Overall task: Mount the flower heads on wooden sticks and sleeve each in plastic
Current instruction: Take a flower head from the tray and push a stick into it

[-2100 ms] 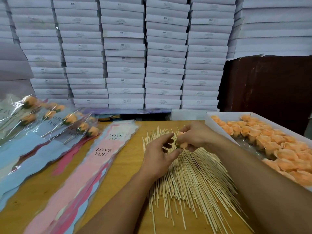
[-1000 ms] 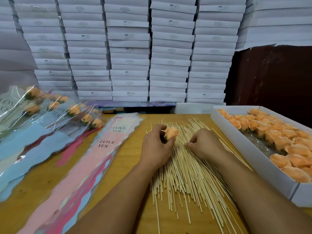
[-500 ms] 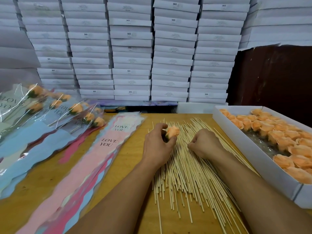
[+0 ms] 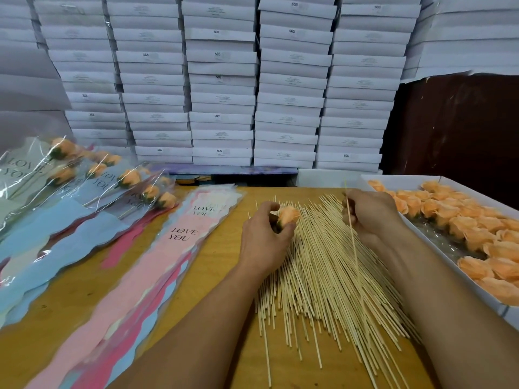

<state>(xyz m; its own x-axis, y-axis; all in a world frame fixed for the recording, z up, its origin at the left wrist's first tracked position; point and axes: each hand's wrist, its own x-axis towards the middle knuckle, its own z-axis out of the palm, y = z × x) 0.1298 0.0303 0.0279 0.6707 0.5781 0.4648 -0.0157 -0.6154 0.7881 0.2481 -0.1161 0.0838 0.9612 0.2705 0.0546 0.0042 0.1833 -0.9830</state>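
Two bare forearms reach in from the bottom of the frame over a wooden worktop (image 4: 213, 270); between them a loose heap of wooden sticks (image 4: 317, 279) fans out across the lower centre; to its left, running from the bottom left toward the centre, lies a stack of flat plastic sleeves (image 4: 157, 265) in pink, red and blue, the top one printed "LOVE YOU"; the left hand (image 4: 264, 234) rests on the heap at mid-frame, its fingers curled round an orange flower head (image 4: 289, 216) with the bloom turned up and away; the right hand (image 4: 368, 214), just right of centre, has its fingers closed in a pinch on a single stick (image 4: 351, 228), which stands raised above the heap with its far tip poking past the knuckles; along the right edge a white box (image 4: 438, 245) holds rows of loose orange flower heads (image 4: 460, 220); at the left edge, farther back, finished sleeved flowers (image 4: 92, 178) lie overlapping in clear wrap; behind the worktop, stacked white boxes (image 4: 224, 85) fill the upper frame, with a dark brown panel (image 4: 455, 124) at the upper right.
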